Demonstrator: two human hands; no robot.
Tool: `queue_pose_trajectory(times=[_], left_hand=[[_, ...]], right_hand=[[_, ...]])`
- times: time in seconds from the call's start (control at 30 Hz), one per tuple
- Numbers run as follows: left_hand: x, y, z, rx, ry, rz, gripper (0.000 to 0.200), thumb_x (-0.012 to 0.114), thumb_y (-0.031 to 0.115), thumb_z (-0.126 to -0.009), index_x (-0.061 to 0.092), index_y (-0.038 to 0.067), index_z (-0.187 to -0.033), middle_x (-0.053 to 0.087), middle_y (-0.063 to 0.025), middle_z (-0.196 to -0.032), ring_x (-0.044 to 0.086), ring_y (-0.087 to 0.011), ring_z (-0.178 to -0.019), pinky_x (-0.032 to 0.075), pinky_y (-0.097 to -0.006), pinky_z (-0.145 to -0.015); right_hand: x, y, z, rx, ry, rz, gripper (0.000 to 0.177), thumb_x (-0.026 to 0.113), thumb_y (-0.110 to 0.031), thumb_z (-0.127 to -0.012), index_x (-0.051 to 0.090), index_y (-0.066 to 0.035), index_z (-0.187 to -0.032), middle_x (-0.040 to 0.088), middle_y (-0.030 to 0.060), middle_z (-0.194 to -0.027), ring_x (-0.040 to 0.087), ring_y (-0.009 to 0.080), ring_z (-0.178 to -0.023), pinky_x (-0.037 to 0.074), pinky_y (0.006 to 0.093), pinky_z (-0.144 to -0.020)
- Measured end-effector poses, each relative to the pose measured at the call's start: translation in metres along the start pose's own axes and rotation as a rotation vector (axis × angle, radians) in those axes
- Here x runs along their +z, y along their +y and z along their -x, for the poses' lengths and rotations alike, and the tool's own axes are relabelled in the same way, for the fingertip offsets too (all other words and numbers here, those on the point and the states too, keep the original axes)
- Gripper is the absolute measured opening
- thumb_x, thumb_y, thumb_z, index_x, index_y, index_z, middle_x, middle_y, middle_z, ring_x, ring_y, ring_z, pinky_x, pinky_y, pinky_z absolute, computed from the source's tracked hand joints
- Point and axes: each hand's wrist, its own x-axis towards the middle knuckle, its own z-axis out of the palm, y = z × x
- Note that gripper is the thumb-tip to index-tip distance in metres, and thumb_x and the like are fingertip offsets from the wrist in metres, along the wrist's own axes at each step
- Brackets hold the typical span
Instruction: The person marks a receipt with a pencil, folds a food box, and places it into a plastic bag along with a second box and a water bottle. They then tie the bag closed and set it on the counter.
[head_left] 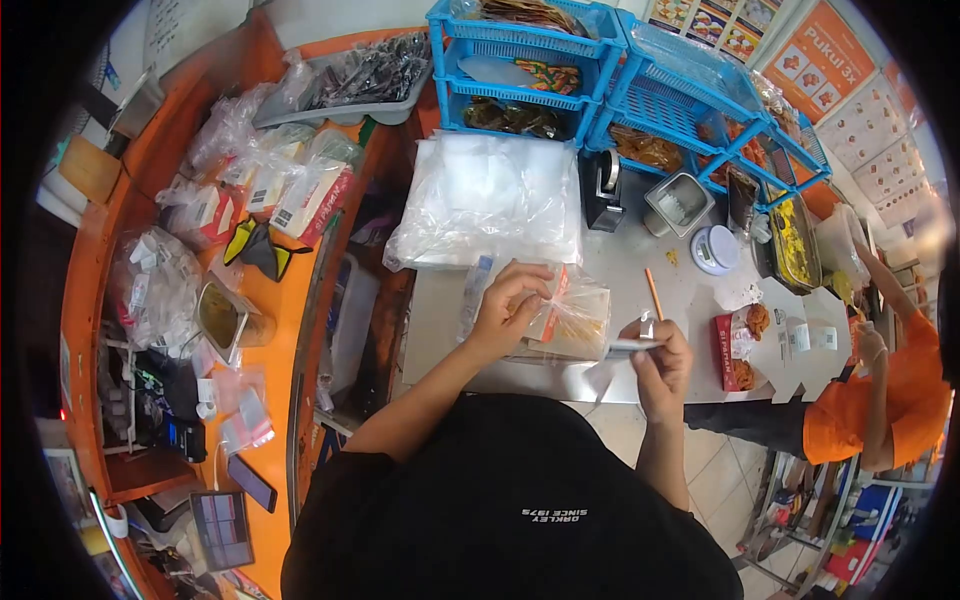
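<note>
My left hand [512, 308] is at the left side of a clear plastic bag [580, 315] with a red tie or strip near its gathered part. Its thumb and fingers pinch the bag's edge. Right of the bag, my right hand [660, 365] grips a small flat greyish item [632, 346] between thumb and fingers; what it is cannot be made out. A pale box shows through the bag on the metal table [490, 378]. Behind my hands lies a stack of clear plastic bags [490, 200]. An orange stick [653, 292] lies right of the bag.
Blue baskets [520, 85], a black tape dispenser [604, 190], a metal container [680, 205] and a round scale [714, 249] stand at the back. A red box of fried food [740, 350] is at right, near a co-worker in orange [880, 400]. An orange counter [275, 360] runs along the left.
</note>
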Motion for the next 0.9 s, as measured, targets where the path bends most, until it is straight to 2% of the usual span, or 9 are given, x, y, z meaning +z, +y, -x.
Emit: queue_pose_trajectory(times=[0.07, 0.1, 0.2, 0.33, 0.4, 0.5, 0.63, 0.7, 0.9], left_hand=[[-0.002, 0.004, -0.004, 0.039, -0.056, -0.024, 0.018, 0.061, -0.001, -0.078, 0.061, 0.005, -0.095, 0.061, -0.0118, -0.109, 0.054, -0.0276, -0.109, 0.035, -0.0373, -0.099], [-0.004, 0.006, -0.005, 0.076, -0.107, -0.052, 0.018, 0.06, -0.002, -0.077, 0.062, 0.005, -0.094, 0.062, -0.0113, -0.106, 0.055, -0.0265, -0.106, 0.037, -0.0372, -0.097], [-0.012, 0.015, -0.015, 0.065, -0.234, -0.255, 0.02, 0.061, -0.001, -0.076, 0.061, 0.004, -0.095, 0.061, -0.0122, -0.104, 0.057, -0.0264, -0.1, 0.042, -0.0367, -0.088], [-0.014, 0.019, -0.023, -0.094, -0.28, -0.271, 0.018, 0.063, 0.001, -0.077, 0.059, 0.003, -0.094, 0.06, -0.0118, -0.098, 0.059, -0.026, -0.093, 0.045, -0.0339, -0.081], [-0.005, 0.016, -0.024, -0.255, -0.143, -0.06, 0.017, 0.063, 0.0, -0.077, 0.058, 0.003, -0.093, 0.059, -0.0105, -0.09, 0.058, -0.0232, -0.087, 0.045, -0.0307, -0.078], [0.0, 0.003, -0.023, -0.014, -0.027, -0.06, 0.016, 0.062, -0.005, -0.076, 0.057, 0.004, -0.088, 0.055, -0.0097, -0.095, 0.058, -0.0206, -0.085, 0.045, -0.0284, -0.077], [-0.001, 0.0, -0.015, 0.026, 0.02, 0.002, 0.017, 0.06, -0.01, -0.074, 0.059, 0.006, -0.081, 0.051, -0.0093, -0.11, 0.054, -0.0162, -0.076, 0.043, -0.0258, -0.072], [-0.003, -0.002, -0.01, -0.074, -0.091, 0.089, 0.017, 0.06, -0.011, -0.074, 0.059, 0.005, -0.071, 0.042, -0.0105, -0.125, 0.048, -0.0119, -0.077, 0.041, -0.0229, -0.072], [-0.002, -0.005, -0.011, 0.007, -0.095, 0.087, 0.028, 0.058, -0.014, -0.074, 0.073, 0.009, -0.079, 0.041, -0.0091, -0.129, 0.043, -0.0084, -0.071, 0.042, -0.0222, -0.068]], right_hand=[[0.002, 0.0, 0.009, 0.116, -0.234, -0.317, 0.013, 0.055, 0.005, -0.084, 0.056, 0.0, -0.096, 0.058, 0.0056, -0.087, 0.054, 0.0092, -0.081, 0.042, 0.023, -0.071], [0.001, 0.002, 0.013, 0.256, -0.284, -0.185, 0.015, 0.055, 0.006, -0.084, 0.057, 0.0, -0.097, 0.06, 0.0053, -0.088, 0.056, 0.0107, -0.083, 0.045, 0.0248, -0.073], [0.022, -0.001, 0.006, 0.245, -0.363, 0.451, 0.016, 0.057, 0.006, -0.083, 0.061, 0.001, -0.097, 0.062, 0.0118, -0.083, 0.061, 0.02, -0.077, 0.047, 0.027, -0.069], [0.03, 0.007, 0.008, 0.285, -0.221, 0.411, 0.013, 0.059, 0.004, -0.082, 0.062, 0.002, -0.095, 0.061, 0.0156, -0.082, 0.06, 0.0244, -0.072, 0.046, 0.0288, -0.066], [0.032, 0.007, 0.005, 0.096, -0.178, 0.43, 0.01, 0.061, 0.001, -0.083, 0.062, 0.003, -0.093, 0.062, 0.0149, -0.081, 0.06, 0.0248, -0.07, 0.047, 0.0306, -0.065], [0.043, 0.034, 0.003, 0.037, 0.007, 0.424, 0.008, 0.062, -0.002, -0.084, 0.062, 0.003, -0.091, 0.061, 0.0152, -0.079, 0.059, 0.0251, -0.067, 0.046, 0.0321, -0.064], [0.049, 0.05, -0.004, 0.163, 0.099, 0.365, 0.008, 0.061, -0.004, -0.085, 0.06, 0.004, -0.084, 0.058, 0.0157, -0.074, 0.055, 0.0234, -0.062, 0.044, 0.0318, -0.06], [0.051, 0.052, -0.006, 0.155, 0.093, 0.412, 0.009, 0.062, -0.004, -0.085, 0.059, 0.004, -0.082, 0.057, 0.016, -0.071, 0.054, 0.0229, -0.06, 0.043, 0.0321, -0.058], [0.056, 0.051, -0.01, 0.14, 0.092, 0.555, 0.015, 0.065, -0.005, -0.082, 0.055, 0.005, -0.076, 0.053, 0.0165, -0.063, 0.049, 0.0245, -0.053, 0.039, 0.0341, -0.052]])
